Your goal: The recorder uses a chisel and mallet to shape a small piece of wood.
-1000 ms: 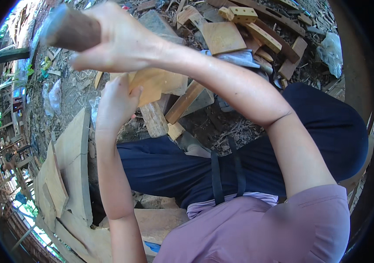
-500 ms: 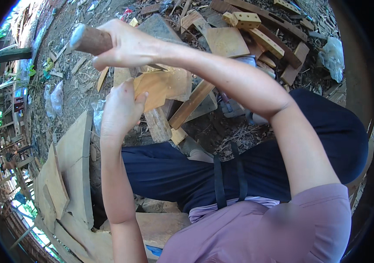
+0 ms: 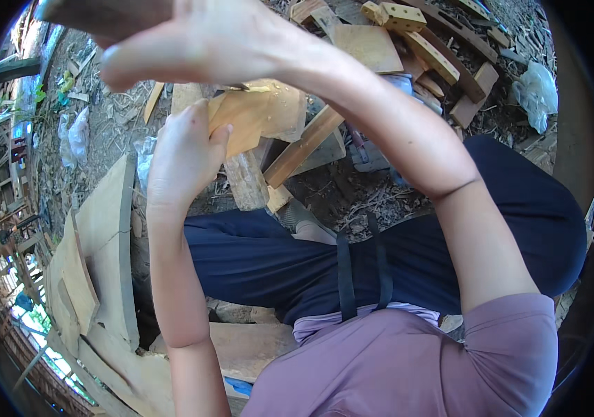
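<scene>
My right hand [image 3: 196, 48] is raised at the upper left, close to the camera, fingers wrapped round a thick round wooden handle [image 3: 106, 15]. The handle's far end runs out of the picture. Lower down, my left hand [image 3: 184, 149] grips a flat yellowish wood piece [image 3: 238, 121], its thumb on the near edge. That piece rests against a pale wood block [image 3: 287, 115] strewn with small chips. A dark pointed edge [image 3: 238, 87] shows at the wood piece's top; my right hand and wrist hide whether it joins the handle.
A round wood billet [image 3: 247, 184] and a reddish-brown wooden bar [image 3: 300, 147] lie by the block. Offcuts, including a block with holes [image 3: 403, 17], pile up at the upper right. Plastic bags [image 3: 537, 96] lie about. Large curved boards [image 3: 106, 243] stand at the left.
My right hand has risen toward the camera with the wooden handle, which now partly leaves the picture. My left hand keeps its hold on the wood piece; the view has shifted slightly.
</scene>
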